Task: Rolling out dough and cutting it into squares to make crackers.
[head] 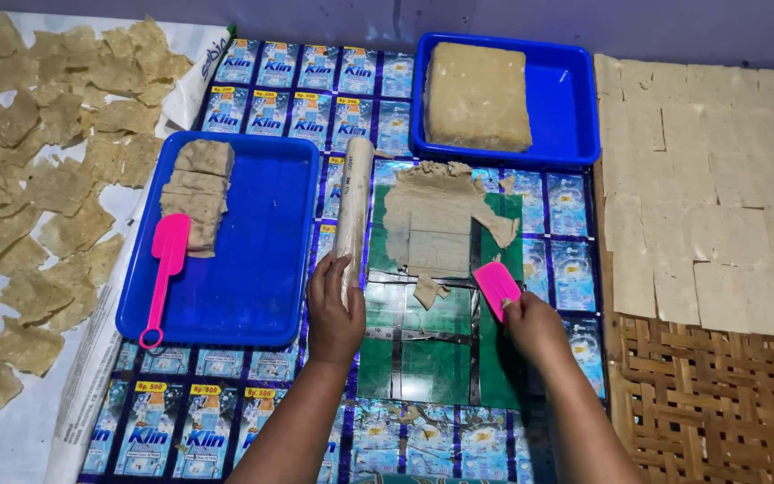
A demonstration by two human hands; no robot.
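My left hand (333,309) rests on the near end of a pale rolling pin (354,202) that lies lengthwise on the mat. My right hand (535,327) holds a pink scraper (497,287), its blade at the near right edge of a thin rolled-out dough sheet (436,220). The sheet lies on a green board (423,350) and is scored into squares, with ragged edges.
A blue tray (262,269) at left holds cut dough slabs (197,193) and a pink spatula (165,273). A second blue tray (575,99) at the back holds a dough block (477,94). Cut squares (709,206) lie on a woven mat at right; irregular dough pieces (38,170) cover the left.
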